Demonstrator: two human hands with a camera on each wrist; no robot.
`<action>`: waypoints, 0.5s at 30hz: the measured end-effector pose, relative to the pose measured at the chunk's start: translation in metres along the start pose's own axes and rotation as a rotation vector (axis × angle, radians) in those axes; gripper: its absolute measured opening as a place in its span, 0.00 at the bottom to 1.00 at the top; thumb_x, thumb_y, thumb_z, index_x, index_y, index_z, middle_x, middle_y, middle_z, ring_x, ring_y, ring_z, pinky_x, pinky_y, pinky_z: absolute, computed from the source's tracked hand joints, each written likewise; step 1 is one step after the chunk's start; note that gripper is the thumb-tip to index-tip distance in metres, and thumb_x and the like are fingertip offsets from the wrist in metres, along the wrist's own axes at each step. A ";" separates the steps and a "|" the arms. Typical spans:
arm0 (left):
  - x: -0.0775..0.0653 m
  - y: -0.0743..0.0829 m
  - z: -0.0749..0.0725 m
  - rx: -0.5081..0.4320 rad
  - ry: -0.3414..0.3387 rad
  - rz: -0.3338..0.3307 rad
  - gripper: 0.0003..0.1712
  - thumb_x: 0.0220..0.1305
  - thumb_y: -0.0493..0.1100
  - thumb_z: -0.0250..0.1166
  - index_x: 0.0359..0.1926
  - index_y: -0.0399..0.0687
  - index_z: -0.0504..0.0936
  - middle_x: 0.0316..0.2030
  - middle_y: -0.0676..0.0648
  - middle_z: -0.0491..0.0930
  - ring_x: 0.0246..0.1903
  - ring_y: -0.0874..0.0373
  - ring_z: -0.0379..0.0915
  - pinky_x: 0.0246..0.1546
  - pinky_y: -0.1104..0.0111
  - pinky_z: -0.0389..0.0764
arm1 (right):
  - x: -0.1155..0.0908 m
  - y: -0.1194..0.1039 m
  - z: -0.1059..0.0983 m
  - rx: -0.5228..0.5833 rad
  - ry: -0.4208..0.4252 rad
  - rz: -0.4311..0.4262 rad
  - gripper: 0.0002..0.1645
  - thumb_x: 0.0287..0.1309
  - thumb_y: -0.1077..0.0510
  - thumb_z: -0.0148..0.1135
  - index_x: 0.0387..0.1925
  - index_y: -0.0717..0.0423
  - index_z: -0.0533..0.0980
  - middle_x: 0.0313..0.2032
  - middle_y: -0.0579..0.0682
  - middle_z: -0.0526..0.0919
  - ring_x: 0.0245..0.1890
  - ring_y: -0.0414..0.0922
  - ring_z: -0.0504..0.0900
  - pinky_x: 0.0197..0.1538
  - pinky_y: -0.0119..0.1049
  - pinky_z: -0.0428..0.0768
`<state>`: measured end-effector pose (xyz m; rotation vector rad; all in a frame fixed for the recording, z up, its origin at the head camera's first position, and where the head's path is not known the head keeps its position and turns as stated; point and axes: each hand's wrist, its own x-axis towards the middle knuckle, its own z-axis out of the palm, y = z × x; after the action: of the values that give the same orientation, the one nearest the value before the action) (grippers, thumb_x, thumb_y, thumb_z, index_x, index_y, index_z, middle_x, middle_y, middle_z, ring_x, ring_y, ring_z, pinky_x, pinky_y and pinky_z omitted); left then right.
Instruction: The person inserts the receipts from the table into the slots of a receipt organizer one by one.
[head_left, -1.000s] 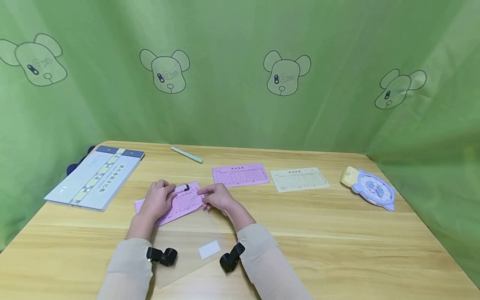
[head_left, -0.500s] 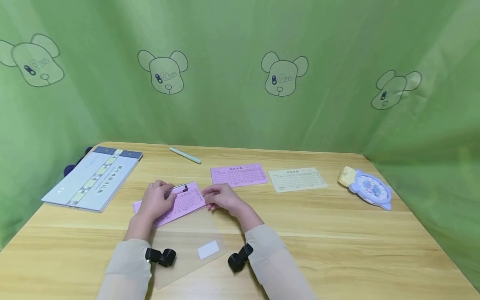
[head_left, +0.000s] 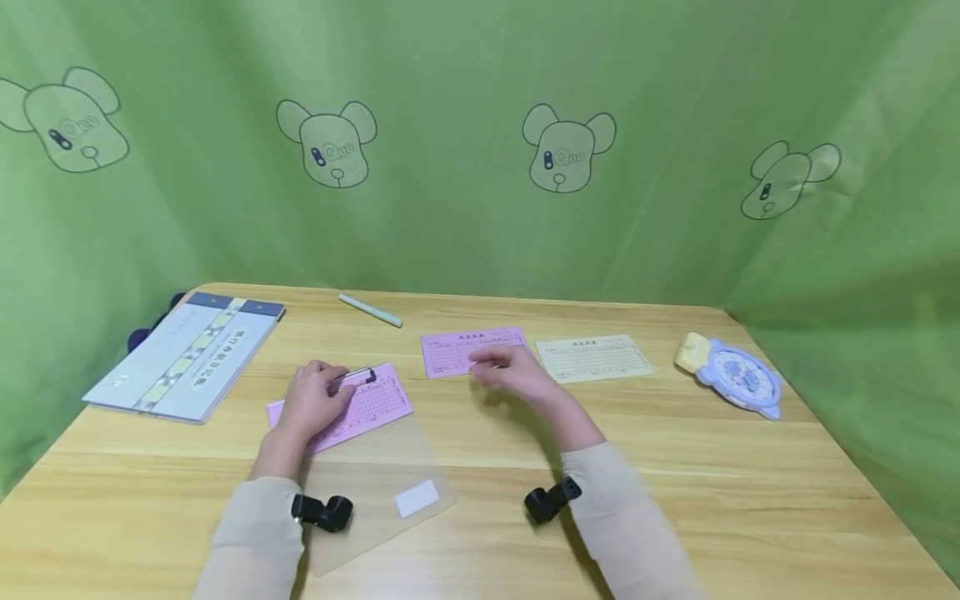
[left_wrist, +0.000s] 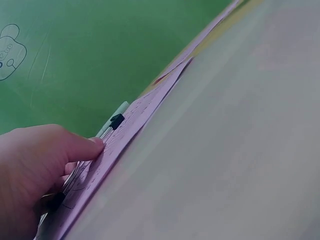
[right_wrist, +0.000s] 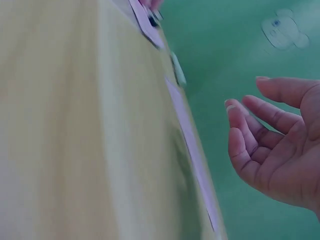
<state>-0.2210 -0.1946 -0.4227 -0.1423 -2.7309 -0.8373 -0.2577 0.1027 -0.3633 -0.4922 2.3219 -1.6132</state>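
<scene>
A translucent clipboard [head_left: 367,467] lies on the table in the head view, a white label on its lower part. Across its top is a pink printed form [head_left: 382,398]. My left hand [head_left: 311,402] pinches the metal clip [head_left: 358,377] with the black ends at the board's top edge, and in the left wrist view the thumb [left_wrist: 85,148] presses on it over the form. My right hand [head_left: 517,375] hovers by a second pink form [head_left: 446,350]. Its fingers are loosely bent, with nothing between them in the right wrist view.
A pale form [head_left: 596,362] lies right of the second pink one. A light green pen [head_left: 371,311] is at the back. On the left is a white-covered account book [head_left: 180,367]. Far right sit a round blue object [head_left: 742,377] and a yellow block [head_left: 693,352].
My right hand has let go of the right edge of the clipboard's pink form and moved right, towards the second pink form. The left hand stays on the clip.
</scene>
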 end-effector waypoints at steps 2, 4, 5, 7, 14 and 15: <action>0.000 0.000 0.000 -0.011 0.006 -0.003 0.21 0.49 0.42 0.62 0.44 0.34 0.76 0.37 0.37 0.71 0.40 0.44 0.62 0.42 0.55 0.61 | -0.003 0.004 -0.016 0.003 0.028 0.001 0.22 0.48 0.67 0.57 0.48 0.70 0.69 0.39 0.62 0.75 0.38 0.59 0.72 0.41 0.49 0.70; 0.000 0.000 0.001 -0.025 0.010 -0.006 0.21 0.49 0.42 0.62 0.44 0.34 0.76 0.37 0.37 0.71 0.40 0.43 0.62 0.42 0.54 0.61 | -0.006 0.009 -0.032 0.011 0.061 0.011 0.23 0.49 0.66 0.57 0.49 0.70 0.67 0.41 0.62 0.74 0.40 0.58 0.72 0.42 0.49 0.69; 0.000 0.000 0.001 -0.032 0.008 -0.012 0.21 0.49 0.42 0.62 0.44 0.34 0.76 0.37 0.37 0.70 0.40 0.44 0.62 0.42 0.54 0.61 | -0.008 0.013 -0.041 0.015 0.077 0.018 0.24 0.50 0.65 0.57 0.50 0.70 0.67 0.42 0.62 0.74 0.40 0.57 0.72 0.43 0.49 0.69; 0.000 -0.001 0.001 -0.045 0.003 -0.022 0.21 0.49 0.42 0.62 0.44 0.34 0.76 0.38 0.37 0.70 0.40 0.44 0.62 0.42 0.55 0.60 | -0.011 0.020 -0.058 0.018 0.124 0.024 0.25 0.50 0.64 0.57 0.50 0.70 0.66 0.43 0.63 0.73 0.40 0.54 0.72 0.44 0.48 0.68; 0.000 -0.002 0.002 -0.071 0.010 -0.024 0.21 0.49 0.41 0.62 0.44 0.34 0.76 0.38 0.36 0.70 0.39 0.44 0.62 0.42 0.54 0.60 | -0.024 0.042 -0.116 0.020 0.275 0.067 0.28 0.52 0.59 0.57 0.53 0.69 0.63 0.50 0.66 0.67 0.39 0.39 0.72 0.50 0.48 0.63; 0.000 -0.002 0.002 -0.076 0.012 -0.024 0.21 0.49 0.41 0.62 0.44 0.34 0.76 0.38 0.36 0.70 0.39 0.44 0.62 0.42 0.54 0.60 | -0.027 0.045 -0.123 0.020 0.293 0.075 0.29 0.53 0.59 0.56 0.54 0.70 0.63 0.51 0.67 0.66 0.38 0.37 0.72 0.51 0.48 0.62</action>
<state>-0.2221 -0.1953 -0.4258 -0.1201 -2.6957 -0.9451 -0.2893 0.2330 -0.3625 -0.1705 2.4913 -1.7730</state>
